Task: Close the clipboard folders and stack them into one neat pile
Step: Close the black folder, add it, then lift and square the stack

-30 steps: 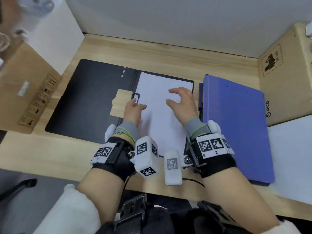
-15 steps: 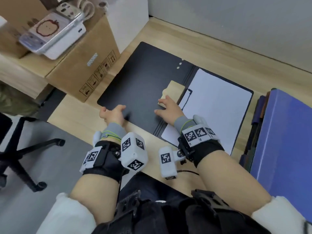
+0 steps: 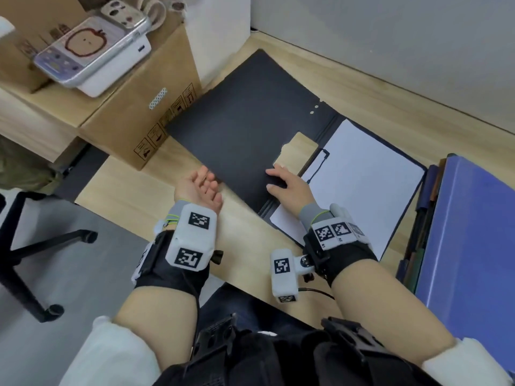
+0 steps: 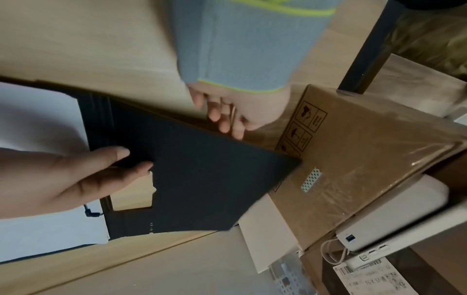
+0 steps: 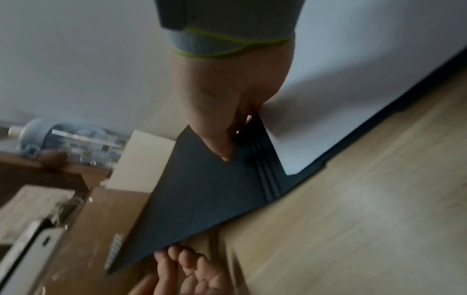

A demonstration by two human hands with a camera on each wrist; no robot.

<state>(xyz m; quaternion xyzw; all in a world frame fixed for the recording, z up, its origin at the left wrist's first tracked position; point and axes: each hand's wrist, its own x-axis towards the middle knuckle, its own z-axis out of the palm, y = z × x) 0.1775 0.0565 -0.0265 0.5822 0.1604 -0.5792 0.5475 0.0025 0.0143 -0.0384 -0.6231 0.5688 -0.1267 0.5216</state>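
The black folder (image 3: 242, 126) lies open on the desk (image 3: 245, 240), spine running away from the person. The left hand (image 3: 199, 188), palm up, fingers seemingly slipped under the cover's near edge; the right hand (image 3: 287, 188) rests flat beside the spine.

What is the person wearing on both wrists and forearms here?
Each wrist has a grey knit cuff with a neon-green edge, a black strap and white blocks printed with black square markers: left hand, right hand. A thin black cable trails from the right unit. White sleeves are pushed up.

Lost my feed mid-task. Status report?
Left hand palm up at black folder cover's near edge; right hand flat on it. Folder open. Blue pile to the right. Nothing blocking.
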